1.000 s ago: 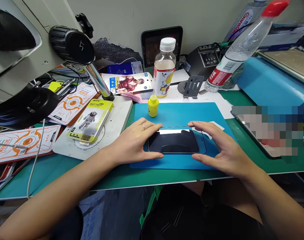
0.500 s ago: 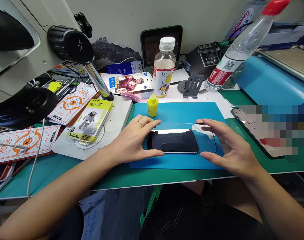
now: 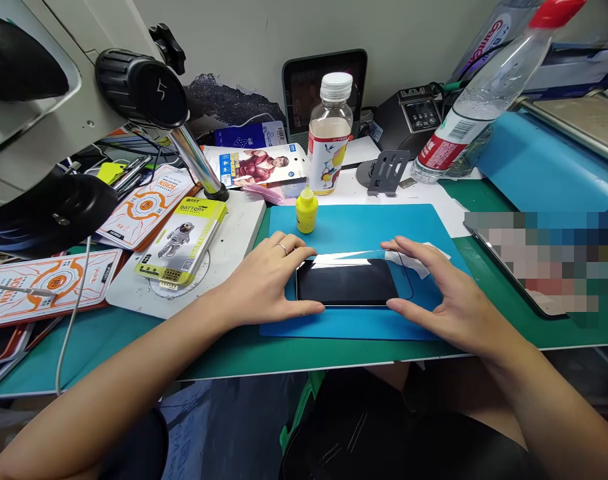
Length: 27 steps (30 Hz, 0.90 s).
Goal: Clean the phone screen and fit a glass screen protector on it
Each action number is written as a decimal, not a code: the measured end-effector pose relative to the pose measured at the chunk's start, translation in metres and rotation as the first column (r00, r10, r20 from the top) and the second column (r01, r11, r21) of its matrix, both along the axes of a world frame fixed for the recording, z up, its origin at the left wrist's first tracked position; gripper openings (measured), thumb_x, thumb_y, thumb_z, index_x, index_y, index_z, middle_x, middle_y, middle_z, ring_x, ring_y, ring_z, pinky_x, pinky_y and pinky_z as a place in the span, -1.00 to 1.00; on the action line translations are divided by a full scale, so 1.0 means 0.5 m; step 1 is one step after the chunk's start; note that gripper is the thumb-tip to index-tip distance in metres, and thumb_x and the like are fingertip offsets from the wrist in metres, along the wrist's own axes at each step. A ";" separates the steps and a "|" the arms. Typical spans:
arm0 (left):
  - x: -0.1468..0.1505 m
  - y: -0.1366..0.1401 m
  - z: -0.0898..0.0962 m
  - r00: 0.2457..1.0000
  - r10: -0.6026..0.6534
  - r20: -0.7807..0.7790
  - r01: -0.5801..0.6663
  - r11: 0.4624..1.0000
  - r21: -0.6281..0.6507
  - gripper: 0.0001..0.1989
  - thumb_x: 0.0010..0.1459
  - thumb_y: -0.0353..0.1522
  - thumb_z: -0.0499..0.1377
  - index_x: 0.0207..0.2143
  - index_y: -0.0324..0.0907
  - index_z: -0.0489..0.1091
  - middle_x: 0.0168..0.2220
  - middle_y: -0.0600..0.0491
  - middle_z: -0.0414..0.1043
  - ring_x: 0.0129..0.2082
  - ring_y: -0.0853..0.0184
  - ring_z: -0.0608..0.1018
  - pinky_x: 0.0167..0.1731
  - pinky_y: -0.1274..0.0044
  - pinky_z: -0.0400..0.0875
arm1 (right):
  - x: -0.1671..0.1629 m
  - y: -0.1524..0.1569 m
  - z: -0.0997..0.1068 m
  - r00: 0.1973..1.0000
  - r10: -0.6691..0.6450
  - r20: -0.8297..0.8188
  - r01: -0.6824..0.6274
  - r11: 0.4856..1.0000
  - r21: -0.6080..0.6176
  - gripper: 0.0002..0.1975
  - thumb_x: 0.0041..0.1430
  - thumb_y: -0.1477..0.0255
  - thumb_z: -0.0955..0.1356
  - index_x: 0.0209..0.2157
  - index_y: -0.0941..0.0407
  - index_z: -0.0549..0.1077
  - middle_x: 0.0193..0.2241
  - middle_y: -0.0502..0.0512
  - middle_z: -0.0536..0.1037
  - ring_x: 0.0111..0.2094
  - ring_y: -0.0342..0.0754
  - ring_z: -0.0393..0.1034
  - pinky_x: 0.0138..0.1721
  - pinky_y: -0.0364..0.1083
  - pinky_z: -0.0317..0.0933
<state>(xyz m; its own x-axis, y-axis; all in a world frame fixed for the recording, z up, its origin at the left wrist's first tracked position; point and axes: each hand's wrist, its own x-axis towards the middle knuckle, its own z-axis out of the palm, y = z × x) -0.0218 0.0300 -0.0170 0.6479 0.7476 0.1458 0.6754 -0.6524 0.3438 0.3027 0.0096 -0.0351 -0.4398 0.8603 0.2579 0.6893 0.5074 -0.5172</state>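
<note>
A smartphone point(image 3: 347, 283) with a dark screen lies lengthwise on a blue mat point(image 3: 364, 220). My left hand point(image 3: 264, 280) grips its left end, thumb on the near edge and fingers on the far edge. Between the thumb and fingers of my right hand point(image 3: 449, 290) is a clear glass screen protector point(image 3: 403, 270) with a thin black border. The glass is tilted above the phone, its far edge higher, and its right end sticks out past the phone. A white wipe point(image 3: 427, 259) lies partly hidden behind my right fingers.
Behind the phone stand a small yellow bottle point(image 3: 307, 212), a drink bottle point(image 3: 330, 143) and a grey phone stand point(image 3: 388, 173). A microscope point(image 3: 84, 120) and a battery pack point(image 3: 181, 240) are at left. Another phone point(image 3: 521, 273) and a tilted water bottle point(image 3: 464, 123) are at right.
My right hand has moved left with the screen protector, so the glass overlaps more of the phone and its far edge is tilted up. The left hand has barely moved.
</note>
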 end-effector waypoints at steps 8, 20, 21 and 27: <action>-0.002 0.000 0.000 1.000 0.008 -0.006 -0.008 0.999 -0.042 -0.27 0.12 0.06 0.35 0.15 -0.25 0.38 0.09 -0.16 0.44 0.05 0.04 0.46 0.08 0.19 0.44 | -0.002 0.003 -0.003 0.998 0.016 0.055 -0.017 1.000 0.012 -0.28 0.26 0.14 0.44 0.37 -0.04 0.20 0.23 0.22 0.48 0.23 0.25 0.41 0.23 0.22 0.35; -0.010 0.008 0.002 1.000 -0.004 -0.030 0.002 0.999 -0.054 -0.21 0.05 0.11 0.38 0.14 -0.25 0.42 0.05 -0.13 0.46 0.00 0.05 0.48 0.02 0.21 0.46 | -0.003 0.004 -0.005 0.998 0.014 0.064 -0.015 1.000 0.021 -0.29 0.24 0.12 0.45 0.34 -0.01 0.23 0.21 0.24 0.51 0.24 0.28 0.40 0.25 0.24 0.32; -0.010 0.008 0.003 0.999 -0.005 -0.035 0.003 0.998 -0.056 -0.21 0.05 0.11 0.38 0.15 -0.25 0.42 0.04 -0.13 0.46 0.00 0.05 0.48 0.02 0.22 0.46 | -0.004 0.004 -0.005 0.998 0.015 0.069 -0.017 0.999 0.027 -0.29 0.24 0.11 0.45 0.34 0.00 0.24 0.21 0.25 0.50 0.24 0.28 0.39 0.25 0.25 0.32; -0.010 0.007 0.007 0.999 -0.005 -0.050 0.002 0.998 -0.068 -0.22 0.06 0.09 0.39 0.14 -0.24 0.42 0.03 -0.13 0.46 -0.01 0.06 0.47 0.02 0.22 0.45 | -0.008 0.005 -0.002 0.995 0.020 0.096 -0.025 0.999 0.045 -0.34 0.26 0.09 0.42 0.30 0.02 0.29 0.23 0.29 0.48 0.25 0.31 0.39 0.24 0.28 0.33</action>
<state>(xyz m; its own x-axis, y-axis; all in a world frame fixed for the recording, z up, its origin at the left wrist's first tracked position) -0.0270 0.0337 -0.0137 0.6559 0.7523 0.0619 0.6906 -0.6311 0.3532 0.2987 0.0121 -0.0362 -0.4836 0.8379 0.2533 0.7224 0.5454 -0.4250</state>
